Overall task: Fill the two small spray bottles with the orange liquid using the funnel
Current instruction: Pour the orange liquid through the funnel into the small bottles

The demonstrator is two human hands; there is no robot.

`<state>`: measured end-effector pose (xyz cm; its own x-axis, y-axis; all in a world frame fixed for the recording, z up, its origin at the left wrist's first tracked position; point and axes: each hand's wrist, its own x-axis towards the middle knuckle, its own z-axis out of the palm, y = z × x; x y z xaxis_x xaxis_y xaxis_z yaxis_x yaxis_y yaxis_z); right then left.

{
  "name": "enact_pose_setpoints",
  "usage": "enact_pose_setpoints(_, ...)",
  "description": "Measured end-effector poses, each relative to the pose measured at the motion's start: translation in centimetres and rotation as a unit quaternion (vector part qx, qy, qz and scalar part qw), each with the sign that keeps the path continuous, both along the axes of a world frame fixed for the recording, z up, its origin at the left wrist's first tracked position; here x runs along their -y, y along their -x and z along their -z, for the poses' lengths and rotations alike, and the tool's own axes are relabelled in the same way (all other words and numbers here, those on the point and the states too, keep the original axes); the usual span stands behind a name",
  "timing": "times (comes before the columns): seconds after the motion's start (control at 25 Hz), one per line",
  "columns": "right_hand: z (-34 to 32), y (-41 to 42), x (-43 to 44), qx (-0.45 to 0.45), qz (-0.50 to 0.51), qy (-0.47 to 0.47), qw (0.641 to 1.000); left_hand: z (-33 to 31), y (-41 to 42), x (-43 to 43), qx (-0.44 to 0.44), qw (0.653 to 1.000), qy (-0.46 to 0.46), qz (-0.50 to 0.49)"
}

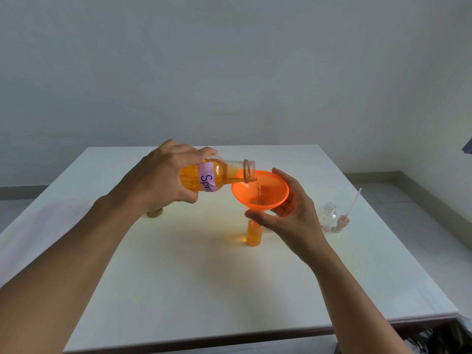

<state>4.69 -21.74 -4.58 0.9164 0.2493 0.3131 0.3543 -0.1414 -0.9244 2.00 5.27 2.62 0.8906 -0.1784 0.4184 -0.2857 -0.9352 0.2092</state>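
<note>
Left hand (163, 175) fingers (204, 151) are clamped around the body of the source bottle (217, 176), tipped nearly flat with its open neck over the near-left rim of the funnel (260, 190); a thin stream of orange liquid (258, 190) runs from the neck down to the funnel throat. Right hand (291, 213) fingers (279, 175) are curled around the funnel's far side, thumb (258, 217) under the cone on the near side, closed on it and steadying it. Directly below those fingers the first small spray bottle (254, 233) stands upright on the table (178, 277), orange nearly up to its shoulder; the funnel spout looks seated in its neck but the thumb hides the joint, so can't confirm. Just right of the right hand the second small spray bottle (328, 215) stands open and clear, looks empty. Beside it, further right, a pink spray head (342, 223) with its dip tube (353, 200) sticking up. Only one spray head is visible. Below and behind the left wrist a brownish cap (155, 212) sits on the table, probably the source bottle's. Status, as I read it: bottle one close to full, pour should end very soon or it overflows. Left to do: move funnel to bottle two, fill it, and probably refit the spray heads. Source bottle has liquid left; whether it's enough for bottle two is hard to judge under the hand.
</note>
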Motion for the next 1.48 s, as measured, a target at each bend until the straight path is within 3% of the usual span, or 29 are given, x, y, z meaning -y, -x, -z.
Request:
enact_pose_setpoints(0.28,-0.1,0.0,0.0,0.000,0.000,-0.008,1.000,0.3,0.2,0.2,0.001,0.999,0.036,-0.001)
enact_pose_setpoints(0.8,-0.5,0.4,-0.1,0.027,0.007,0.012,1.000,1.9,1.5,1.4,0.002,0.966,0.251,-0.055)
enact_pose_setpoints(1.0,-1.4,0.7,-0.2,0.027,0.011,0.001,1.000,2.2,1.8,1.6,-0.001,0.963,0.255,-0.082)
enact_pose_setpoints(1.2,-4.4,0.3,1.4,0.044,0.037,-0.079,0.995,0.9,1.7,2.8,0.004,0.961,0.264,-0.086)
enact_pose_setpoints(1.36,-7.0,0.1,5.5,0.047,0.092,-0.124,0.987,-0.5,0.4,5.8,-0.001,0.957,0.284,-0.056)
enact_pose_setpoints(1.48,-8.0,-0.2,8.6,0.050,0.128,-0.102,0.985,-1.1,-0.9,8.7,-0.013,0.961,0.274,-0.025)
